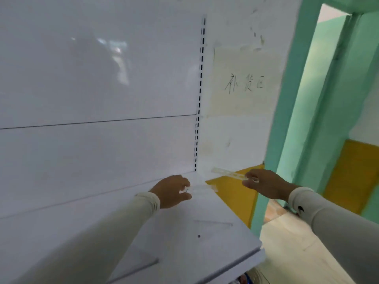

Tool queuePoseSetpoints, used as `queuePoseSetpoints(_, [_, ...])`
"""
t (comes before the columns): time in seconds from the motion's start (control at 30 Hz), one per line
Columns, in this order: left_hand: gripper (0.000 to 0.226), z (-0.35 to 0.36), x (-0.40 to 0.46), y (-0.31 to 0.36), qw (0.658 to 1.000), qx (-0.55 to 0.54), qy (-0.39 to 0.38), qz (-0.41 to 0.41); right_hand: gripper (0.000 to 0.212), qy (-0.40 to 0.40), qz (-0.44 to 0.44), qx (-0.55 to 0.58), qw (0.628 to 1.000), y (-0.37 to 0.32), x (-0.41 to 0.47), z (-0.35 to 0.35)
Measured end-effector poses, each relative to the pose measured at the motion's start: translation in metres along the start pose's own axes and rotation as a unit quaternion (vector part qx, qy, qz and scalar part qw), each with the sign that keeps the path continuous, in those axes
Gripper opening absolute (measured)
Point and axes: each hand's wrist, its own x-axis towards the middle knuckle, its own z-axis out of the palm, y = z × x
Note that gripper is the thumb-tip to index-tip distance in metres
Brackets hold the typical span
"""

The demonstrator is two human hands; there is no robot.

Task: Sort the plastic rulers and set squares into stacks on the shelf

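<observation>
- Clear plastic ruler [228, 173] pinched at its near end by the right hand [264, 184], held in the air past the right end of the shelf [184, 232], its far end pointing left toward the shelf's back corner
- Second clear ruler [202, 188] lying flat at the back right of the shelf, gripped at its left end between thumb and fingers of the left hand [174, 190]
- Seemingly mid-sort: one ruler down as the base of a stack, the other about to join it
- Next move likely to call for swinging the held ruler in over the lying one, squaring edges and ends, lowering it flat, with the left hand steadying the base
- Both rulers thin, see-through, faintly yellowish, pale marks along the edge; hard to pick out against the white surface, so alignment by edge glint probably tricky
- Clear set square [213, 223] flat on the shelf nearer the front, well apart from the rulers, only its outline showing
- Another clear set square [133, 265] at the front edge lower left, outline blurred
- Behind: white back panel [92, 78] with slotted upright [200, 89], paper sign [244, 83] with handwriting, green door frame [287, 119] to the right
</observation>
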Motion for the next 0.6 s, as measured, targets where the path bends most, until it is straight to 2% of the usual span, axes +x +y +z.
queuePoseSetpoints(0.07, [0.038, -0.008, -0.014, -0.015, 0.998, 0.018, 0.016, -0.056, 0.015, -0.021, -0.055, 0.023, 0.998, -0.01, 0.027, 0.006])
queuePoseSetpoints(0.13, [0.039, -0.014, -0.03, -0.025, 0.993, 0.026, 0.033, -0.109, 0.016, -0.04, -0.1, 0.042, 0.993, -0.021, 0.047, 0.012])
queuePoseSetpoints(0.3, [0.04, -0.02, -0.07, -0.033, 0.978, 0.032, 0.046, -0.2, 0.027, -0.073, -0.177, 0.059, 0.98, -0.046, 0.065, 0.029])
queuePoseSetpoints(0.43, [0.041, -0.021, -0.083, -0.034, 0.968, 0.03, 0.055, -0.242, 0.013, -0.081, -0.211, 0.05, 0.973, -0.046, 0.071, 0.038])
queuePoseSetpoints(0.6, [0.043, -0.019, -0.068, -0.037, 0.966, 0.026, 0.044, -0.253, 0.028, -0.068, -0.218, 0.043, 0.973, -0.042, 0.072, 0.03])
